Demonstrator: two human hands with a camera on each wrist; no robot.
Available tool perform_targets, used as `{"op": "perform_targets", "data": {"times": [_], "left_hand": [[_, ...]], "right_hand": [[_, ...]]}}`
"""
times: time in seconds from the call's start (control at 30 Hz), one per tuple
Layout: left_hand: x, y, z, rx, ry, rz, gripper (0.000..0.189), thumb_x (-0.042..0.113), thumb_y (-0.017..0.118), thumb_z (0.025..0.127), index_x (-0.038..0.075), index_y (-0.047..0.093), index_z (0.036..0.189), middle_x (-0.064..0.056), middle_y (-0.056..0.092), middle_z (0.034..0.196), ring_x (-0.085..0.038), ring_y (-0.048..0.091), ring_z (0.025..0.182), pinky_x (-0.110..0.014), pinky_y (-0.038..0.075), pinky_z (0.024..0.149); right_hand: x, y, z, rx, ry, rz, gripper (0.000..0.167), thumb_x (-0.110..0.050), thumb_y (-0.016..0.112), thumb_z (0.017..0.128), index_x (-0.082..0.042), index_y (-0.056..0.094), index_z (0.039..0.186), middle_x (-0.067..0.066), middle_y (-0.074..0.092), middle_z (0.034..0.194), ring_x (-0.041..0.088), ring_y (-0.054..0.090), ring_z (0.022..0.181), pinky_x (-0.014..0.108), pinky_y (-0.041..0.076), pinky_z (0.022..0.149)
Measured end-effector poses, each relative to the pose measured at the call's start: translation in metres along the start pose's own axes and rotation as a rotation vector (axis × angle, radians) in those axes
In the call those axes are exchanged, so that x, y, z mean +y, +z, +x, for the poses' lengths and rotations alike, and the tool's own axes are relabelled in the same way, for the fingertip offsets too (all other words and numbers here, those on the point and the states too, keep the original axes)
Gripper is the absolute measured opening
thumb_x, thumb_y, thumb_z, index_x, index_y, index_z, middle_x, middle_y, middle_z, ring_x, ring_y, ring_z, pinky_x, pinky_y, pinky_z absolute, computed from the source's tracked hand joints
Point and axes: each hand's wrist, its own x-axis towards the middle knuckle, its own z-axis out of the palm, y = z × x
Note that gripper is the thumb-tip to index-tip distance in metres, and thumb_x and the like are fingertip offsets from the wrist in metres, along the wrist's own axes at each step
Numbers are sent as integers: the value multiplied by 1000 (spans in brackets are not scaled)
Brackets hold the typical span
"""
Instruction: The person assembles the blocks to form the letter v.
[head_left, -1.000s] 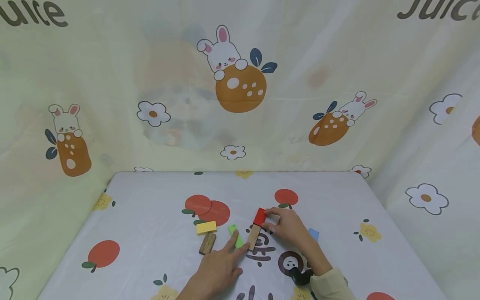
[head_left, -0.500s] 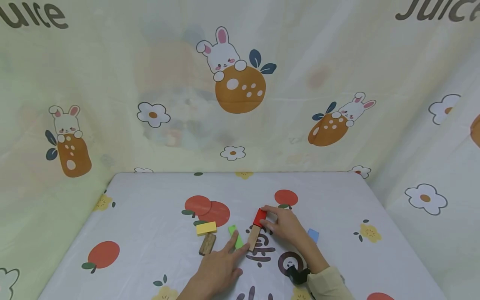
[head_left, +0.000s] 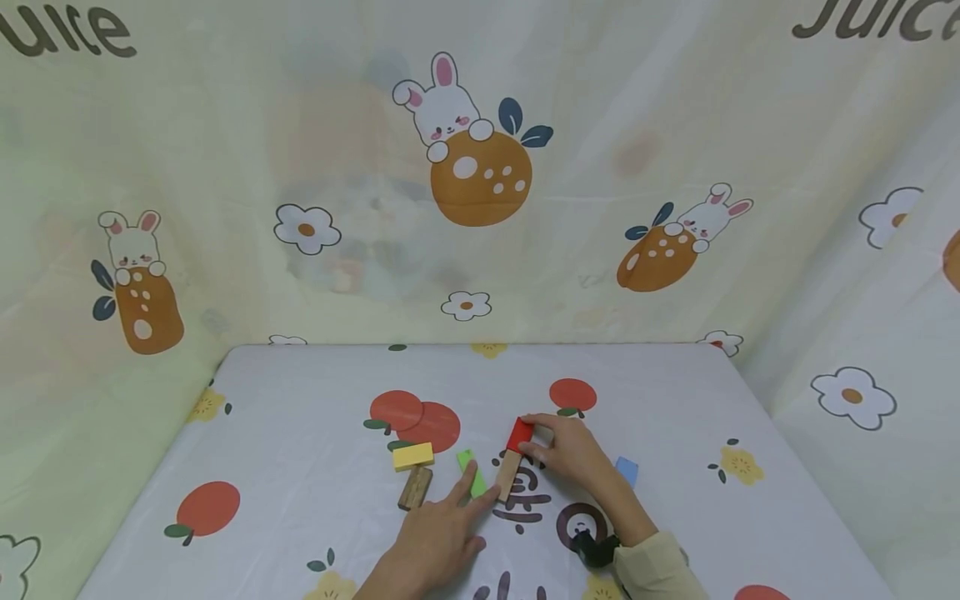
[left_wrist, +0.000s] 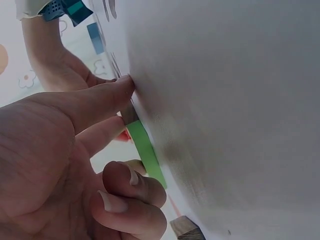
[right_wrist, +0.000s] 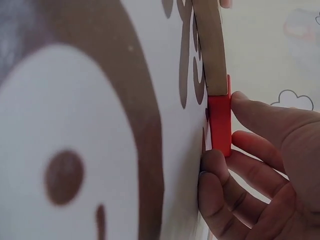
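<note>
A red block (head_left: 517, 435) lies end to end with a plain wooden block (head_left: 508, 477) on the table. My right hand (head_left: 573, 454) pinches the red block, thumb on its face and index finger at its far end in the right wrist view. My left hand (head_left: 437, 540) reaches in from the front, with its index fingertip at the near end of the wooden block and its middle finger over the green block (left_wrist: 146, 152). The left ring and little fingers are curled in the left wrist view, holding nothing.
Left of the green block lie a yellow block (head_left: 412, 456) and a dark grained wooden block (head_left: 415, 487) close together. A blue block (head_left: 627, 469) lies beyond the right forearm. The white printed tablecloth (head_left: 300, 433) meets a patterned curtain (head_left: 360, 150) at the back.
The right hand has shifted slightly on the red block, its thumb now a little farther over it. The left hand and the other blocks stay in place.
</note>
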Motion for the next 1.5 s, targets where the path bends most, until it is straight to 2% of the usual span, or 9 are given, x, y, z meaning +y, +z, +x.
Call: {"op": "perform_targets", "data": {"times": [0.13, 0.5, 0.73, 0.87, 0.97, 1.13, 1.3, 1.4, 1.5], "left_hand": [[0, 0, 0, 3, 2, 5, 68, 40, 77, 95, 51, 48, 155, 1, 39, 173, -20, 62, 72, -29, 54, 64], [2, -2, -1, -10, -12, -8, 69, 38, 78, 94, 50, 48, 155, 1, 38, 173, -21, 60, 71, -29, 54, 65], [1, -2, 1, -10, -11, -3, 69, 38, 78, 94, 50, 48, 155, 2, 37, 174, -21, 61, 74, -29, 54, 65], [0, -1, 1, -9, -6, -7, 69, 38, 78, 94, 50, 48, 155, 2, 37, 174, -21, 63, 76, -30, 57, 69], [0, 0, 1, -4, -3, -6, 69, 38, 78, 94, 50, 48, 155, 1, 37, 173, -22, 66, 78, -34, 60, 73], [-1, 2, 1, 0, -6, -9, 69, 39, 78, 94, 51, 48, 155, 2, 37, 174, -22, 66, 78, -35, 62, 75], [-2, 3, 1, 6, -3, -18, 69, 39, 78, 94, 51, 48, 155, 2, 37, 174, -21, 63, 75, -30, 57, 68], [-3, 2, 1, 13, 6, -17, 69, 39, 77, 95, 50, 47, 156, 2, 37, 174, -21, 63, 76, -29, 55, 67], [-3, 3, 1, 21, 16, -14, 69, 40, 77, 95, 50, 47, 156, 2, 37, 174, -21, 65, 79, -27, 52, 65]], "right_hand": [[-1, 0, 0, -3, 2, 5, 47, -29, 83, 92, -17, 72, 136, -1, 56, 68, 13, 43, 57, 25, 37, 58], [3, 2, -1, -11, -6, 2, 49, -27, 84, 92, -19, 72, 138, -2, 70, 84, 12, 48, 60, 23, 40, 58], [1, -1, -3, -22, -25, -18, 53, -28, 83, 93, -18, 68, 143, -1, 63, 77, 12, 48, 61, 23, 39, 58], [1, -7, -9, -14, -42, -15, 56, -29, 84, 92, -16, 67, 143, 5, 77, 101, 10, 53, 64, 23, 43, 60], [3, -15, -14, -12, -42, -28, 57, -28, 84, 91, -14, 67, 143, 8, 78, 121, 9, 56, 67, 24, 47, 63], [11, -32, -23, -27, -24, -77, 56, -28, 84, 91, -13, 67, 143, 11, 77, 127, 11, 59, 72, 29, 51, 71], [24, -53, -35, -39, 4, -96, 59, -28, 85, 90, -10, 66, 142, 16, 76, 128, 15, 59, 71, 34, 52, 72], [35, -63, -42, -38, 11, -125, 57, -29, 85, 89, -9, 68, 140, 18, 75, 131, 30, 72, 89, 47, 60, 85], [46, -72, -49, -53, 38, -153, 55, -32, 86, 88, -9, 71, 136, 20, 73, 136, 45, 68, 122, 63, 54, 104]]}}
